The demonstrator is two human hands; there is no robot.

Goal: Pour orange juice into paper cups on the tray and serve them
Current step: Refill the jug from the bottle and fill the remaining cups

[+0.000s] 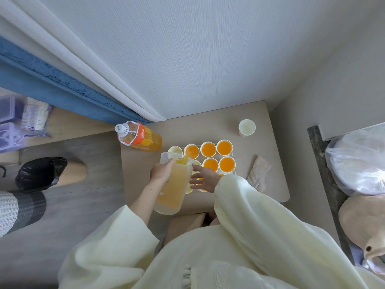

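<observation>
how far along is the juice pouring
Done: five filled cups hold juice. In hand: the left hand tips the pitcher over the cups, right hand open beside them. Left: the far-left cup looks empty, nearest cups are partly hidden, and nothing is served yet.

Left hand (pixel 161 172) in a curled grip, right hand (pixel 205 180) with fingers spread.
</observation>
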